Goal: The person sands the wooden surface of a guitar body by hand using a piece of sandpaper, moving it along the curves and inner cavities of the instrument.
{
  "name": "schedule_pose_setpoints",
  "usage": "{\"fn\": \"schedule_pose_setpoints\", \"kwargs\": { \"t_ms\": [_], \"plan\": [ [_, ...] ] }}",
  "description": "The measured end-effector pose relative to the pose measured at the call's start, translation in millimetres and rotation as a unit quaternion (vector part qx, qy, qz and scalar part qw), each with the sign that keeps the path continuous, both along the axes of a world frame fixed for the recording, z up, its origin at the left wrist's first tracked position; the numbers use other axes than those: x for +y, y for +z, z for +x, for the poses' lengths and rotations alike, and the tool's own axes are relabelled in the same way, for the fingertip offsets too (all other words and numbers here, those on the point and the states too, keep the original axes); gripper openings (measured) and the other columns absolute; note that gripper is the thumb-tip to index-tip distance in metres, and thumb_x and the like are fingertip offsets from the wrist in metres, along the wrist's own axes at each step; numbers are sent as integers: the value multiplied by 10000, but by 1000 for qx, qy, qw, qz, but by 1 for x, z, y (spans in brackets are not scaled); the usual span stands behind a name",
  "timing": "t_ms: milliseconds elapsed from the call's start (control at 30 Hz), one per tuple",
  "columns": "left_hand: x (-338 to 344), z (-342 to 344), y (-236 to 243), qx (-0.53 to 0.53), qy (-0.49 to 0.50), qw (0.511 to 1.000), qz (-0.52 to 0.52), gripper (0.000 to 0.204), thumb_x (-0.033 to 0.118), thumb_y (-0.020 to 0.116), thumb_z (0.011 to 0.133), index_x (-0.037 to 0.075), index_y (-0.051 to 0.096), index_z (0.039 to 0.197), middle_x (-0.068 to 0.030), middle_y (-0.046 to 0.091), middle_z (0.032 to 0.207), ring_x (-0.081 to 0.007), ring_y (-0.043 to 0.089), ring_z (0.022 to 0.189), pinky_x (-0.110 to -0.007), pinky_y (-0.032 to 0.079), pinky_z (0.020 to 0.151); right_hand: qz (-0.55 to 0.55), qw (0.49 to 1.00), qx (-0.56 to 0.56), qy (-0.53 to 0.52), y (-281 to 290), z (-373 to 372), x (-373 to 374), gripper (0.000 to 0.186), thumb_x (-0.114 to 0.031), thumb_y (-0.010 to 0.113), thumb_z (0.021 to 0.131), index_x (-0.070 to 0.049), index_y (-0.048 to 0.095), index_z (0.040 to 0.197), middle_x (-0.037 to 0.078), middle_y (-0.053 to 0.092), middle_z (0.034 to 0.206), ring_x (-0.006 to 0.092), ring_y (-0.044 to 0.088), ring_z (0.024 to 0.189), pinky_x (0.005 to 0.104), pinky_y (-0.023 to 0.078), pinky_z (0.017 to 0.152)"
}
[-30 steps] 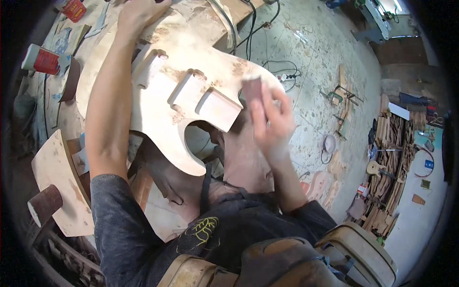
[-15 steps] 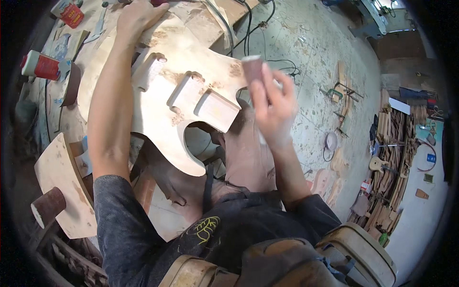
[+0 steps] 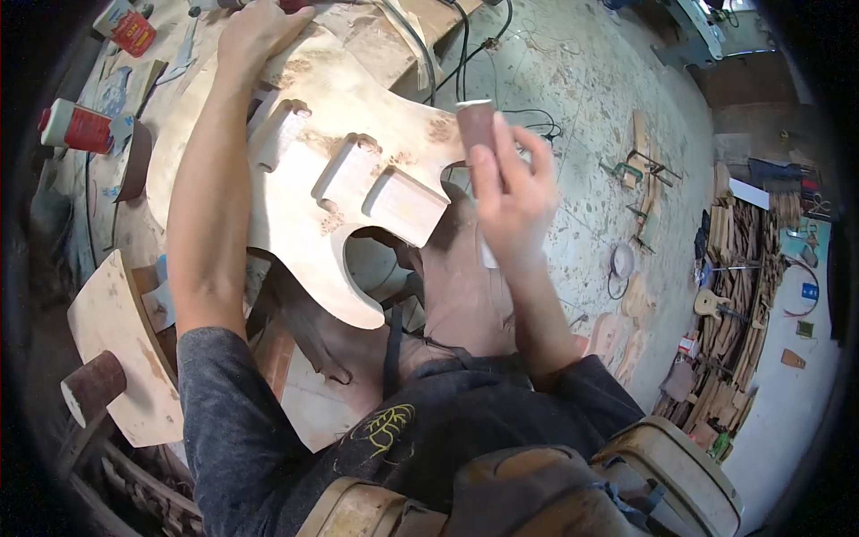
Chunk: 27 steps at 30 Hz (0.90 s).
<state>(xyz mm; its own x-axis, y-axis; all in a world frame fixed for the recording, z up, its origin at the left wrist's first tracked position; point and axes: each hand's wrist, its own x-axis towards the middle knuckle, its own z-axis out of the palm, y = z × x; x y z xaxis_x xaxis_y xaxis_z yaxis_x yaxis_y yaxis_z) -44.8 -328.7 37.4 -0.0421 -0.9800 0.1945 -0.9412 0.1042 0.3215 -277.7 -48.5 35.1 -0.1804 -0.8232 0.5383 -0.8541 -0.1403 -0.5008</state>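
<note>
My right hand (image 3: pixel 517 192) pinches the brown block (image 3: pixel 475 127) between thumb and fingers, out at the right horn (image 3: pixel 437 132) of the body (image 3: pixel 286 192); they overlap in view, so I can't tell whether they touch. My left hand (image 3: pixel 255 36) lies on the body's far left part; whether its fingers clasp the wood or only press, I can't tell. The body lies with its far side on the bench (image 3: pixel 134 219) and its near side jutting out above my lap (image 3: pixel 461 277).

To do this rub well, I'd judge, the block wants to meet the wood flat and follow the curve, with light, even strokes (dig in at a tip and it goes blunt). That overhang could rock, so firm weight from the left hand matters. I'd ease off beside the pockets (image 3: pixel 407 208), whose rims look crisp.
</note>
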Motion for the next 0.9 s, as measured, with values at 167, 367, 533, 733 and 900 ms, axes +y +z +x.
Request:
{"fn": "schedule_pose_setpoints", "kwargs": {
  "t_ms": [167,367,533,733,900],
  "plan": [
    [-24,21,-20,-45,-36,998,-16,540,503,596,861,10,758,1013,-235,751,965,-407,724,920,-480,560,843,6,997,-35,62,-11,-10,37,448,-83,777,885,-23,693,1321,153,669,1159,215,718,831,313,581,723],
    [-37,17,-26,-91,-83,992,24,732,656,508,910,-13,750,1081,-317,715,1048,-454,700,1025,-507,538,919,-88,994,-36,-62,9,-33,10,385,-79,750,923,-6,705,1299,163,641,1090,220,682,851,315,555,647],
    [-43,19,-35,-94,-91,991,3,754,662,525,890,-38,772,1015,-301,722,1081,-441,708,1023,-506,554,912,-61,995,-64,-50,-23,-2,11,413,-84,782,893,-10,705,1292,156,630,1106,214,656,794,307,517,634],
    [-47,25,-32,-106,-93,990,9,681,595,492,929,-26,745,1049,-331,708,1033,-460,690,1018,-507,527,917,-1,997,-67,41,-43,-21,58,469,-62,792,863,-29,699,1321,131,641,1147,194,685,824,299,547,670],
    [-40,17,-24,-97,-81,992,24,706,609,514,897,-36,745,1069,-327,710,1059,-456,690,1053,-505,520,944,-88,990,-105,-45,-17,-20,12,432,-96,787,888,-45,707,1310,120,659,1143,210,700,756,352,564,646]
  ]
}}
